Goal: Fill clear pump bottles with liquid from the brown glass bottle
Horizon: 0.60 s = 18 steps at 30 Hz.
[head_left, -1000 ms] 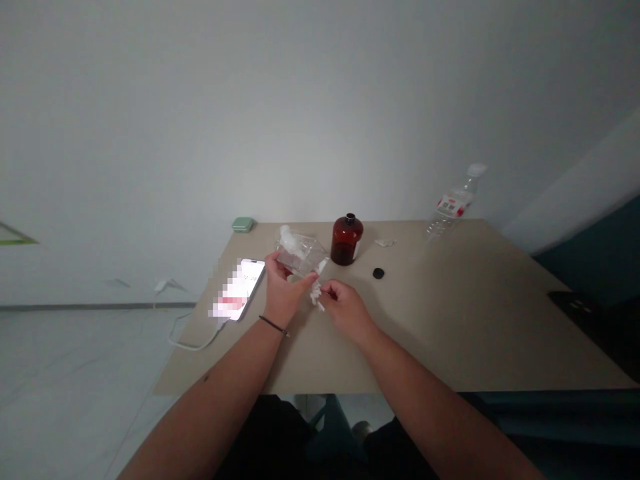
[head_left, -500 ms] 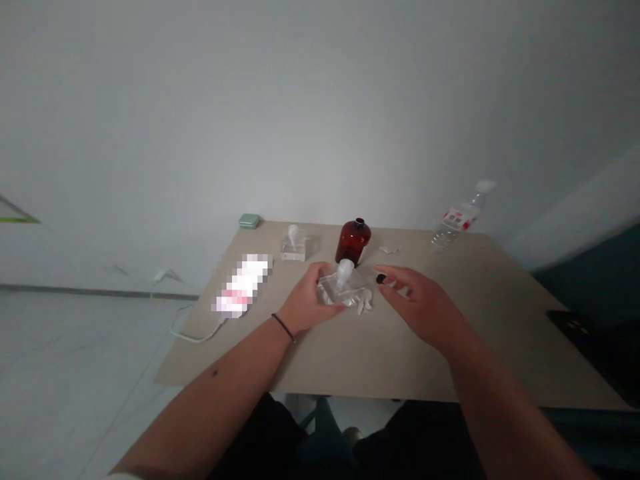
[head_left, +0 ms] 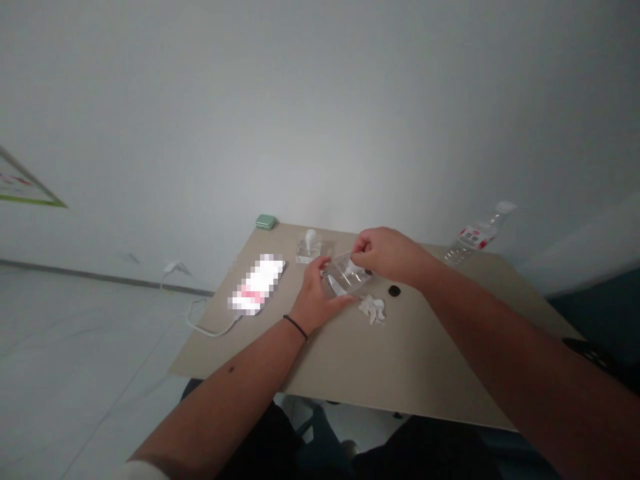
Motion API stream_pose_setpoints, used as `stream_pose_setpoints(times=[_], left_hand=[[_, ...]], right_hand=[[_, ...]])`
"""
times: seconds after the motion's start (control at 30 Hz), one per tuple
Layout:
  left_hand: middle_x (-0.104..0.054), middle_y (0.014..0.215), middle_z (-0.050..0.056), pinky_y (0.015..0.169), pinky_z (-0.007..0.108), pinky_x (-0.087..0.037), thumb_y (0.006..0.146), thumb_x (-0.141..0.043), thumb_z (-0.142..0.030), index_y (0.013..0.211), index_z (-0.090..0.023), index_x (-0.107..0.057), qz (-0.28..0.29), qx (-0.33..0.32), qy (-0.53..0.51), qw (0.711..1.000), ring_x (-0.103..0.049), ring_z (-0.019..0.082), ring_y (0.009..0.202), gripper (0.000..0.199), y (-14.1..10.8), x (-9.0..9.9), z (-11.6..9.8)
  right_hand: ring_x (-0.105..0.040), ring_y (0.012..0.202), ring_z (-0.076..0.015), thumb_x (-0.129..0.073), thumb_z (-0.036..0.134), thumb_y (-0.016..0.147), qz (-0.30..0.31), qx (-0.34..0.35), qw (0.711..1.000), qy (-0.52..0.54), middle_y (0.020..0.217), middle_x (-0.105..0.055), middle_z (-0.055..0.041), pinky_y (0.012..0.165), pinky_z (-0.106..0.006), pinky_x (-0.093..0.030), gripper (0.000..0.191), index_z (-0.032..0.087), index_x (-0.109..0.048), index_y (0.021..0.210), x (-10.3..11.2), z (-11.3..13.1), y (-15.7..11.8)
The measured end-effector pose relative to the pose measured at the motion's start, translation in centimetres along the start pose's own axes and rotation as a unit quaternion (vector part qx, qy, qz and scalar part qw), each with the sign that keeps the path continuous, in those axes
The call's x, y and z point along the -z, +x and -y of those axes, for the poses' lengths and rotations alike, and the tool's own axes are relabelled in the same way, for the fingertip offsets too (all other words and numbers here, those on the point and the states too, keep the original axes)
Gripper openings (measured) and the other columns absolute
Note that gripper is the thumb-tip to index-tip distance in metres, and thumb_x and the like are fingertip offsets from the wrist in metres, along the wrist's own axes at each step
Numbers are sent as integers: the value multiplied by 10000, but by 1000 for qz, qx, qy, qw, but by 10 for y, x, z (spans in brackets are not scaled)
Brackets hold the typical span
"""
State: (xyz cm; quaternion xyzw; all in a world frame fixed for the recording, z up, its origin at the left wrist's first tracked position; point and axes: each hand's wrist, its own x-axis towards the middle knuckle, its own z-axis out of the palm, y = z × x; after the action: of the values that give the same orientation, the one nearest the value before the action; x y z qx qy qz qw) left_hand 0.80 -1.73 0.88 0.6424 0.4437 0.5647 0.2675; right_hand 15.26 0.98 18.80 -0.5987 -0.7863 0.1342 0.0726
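**What are the hands doing?**
The right hand (head_left: 385, 257) is closed in a narrow pinch on the upper edge of a clear plastic pouch (head_left: 345, 279). The left hand (head_left: 317, 293) is open and cupped against the pouch's lower side. I cannot tell whether it grips the pouch or only steadies it. A black cord bracelet (head_left: 296, 327) circles the left wrist.

**Where is the pouch?**
It is held between the hands, just above a beige tabletop (head_left: 400, 363), with something white (head_left: 356, 270) showing through the plastic.

**What lies near the hands?**
A crumpled white tissue (head_left: 373, 309) sits on the table just below the pouch, and a round black bottle cap (head_left: 395, 291) lies just beside the right hand. Beyond the left hand stands a small clear block (head_left: 308, 251) with a white top.

**And farther out?**
Left of the hands, a smartphone (head_left: 256, 283), its screen pixelated, lies on the table with a white charging cable (head_left: 213, 331) attached. A small green tin (head_left: 265, 222) sits at the far edge. A clear plastic water bottle (head_left: 473, 237) lies tilted at the far right corner.
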Motion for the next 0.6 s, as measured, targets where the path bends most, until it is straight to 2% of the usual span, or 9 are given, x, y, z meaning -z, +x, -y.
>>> stream_pose_setpoints(times=[0.07, 0.13, 0.23, 0.43, 0.6], left_hand=[[-482, 1368, 158, 992, 455, -451, 704, -835, -403, 1366, -207, -366, -52, 28, -7, 998, -528, 291, 1205, 834, 2, 0, 4], [-506, 1311, 138, 969, 437, -453, 800, -746, -388, 1341, -207, -374, -85, 47, -4, 995, -536, 259, 1153, 681, 4, 1, 6], [-557, 1178, 106, 938, 420, -457, 867, -654, -346, 1284, -196, -416, -95, 55, 7, 994, -553, 229, 1052, 503, 5, 3, 7], [-610, 976, 34, 771, 325, -460, 858, -607, -250, 1171, -211, -501, -38, 40, 46, 997, -564, 174, 821, 334, 1, 3, 2], [-569, 761, -48, 634, 270, -393, 842, -562, -223, 1028, -238, -562, 46, 48, 87, 994, -460, 119, 570, 187, -2, 5, -9]], right_hand=[[-571, 562, -140, -633, 216, 774, -15, -18, 1000, -18, 631, -668, -29, 553, -271, -350, 80, 173, -700, 782, 10, 7, 14], [-585, 555, -150, -615, 228, 796, -13, -35, 999, -34, 600, -657, -38, 556, -272, -366, 119, 161, -711, 817, 17, 11, 30], [-611, 561, -171, -589, 215, 812, 19, -50, 997, -60, 610, -676, -62, 570, -282, -399, 170, 138, -724, 882, 19, 14, 54], [-649, 620, -198, -573, 235, 845, 55, -44, 991, -114, 712, -734, -142, 617, -308, -443, 219, 96, -743, 834, 11, 20, 85], [-645, 606, -185, -612, 250, 831, 66, -53, 989, -122, 701, -742, -131, 613, -287, -448, 216, 91, -754, 866, 3, 24, 106]])
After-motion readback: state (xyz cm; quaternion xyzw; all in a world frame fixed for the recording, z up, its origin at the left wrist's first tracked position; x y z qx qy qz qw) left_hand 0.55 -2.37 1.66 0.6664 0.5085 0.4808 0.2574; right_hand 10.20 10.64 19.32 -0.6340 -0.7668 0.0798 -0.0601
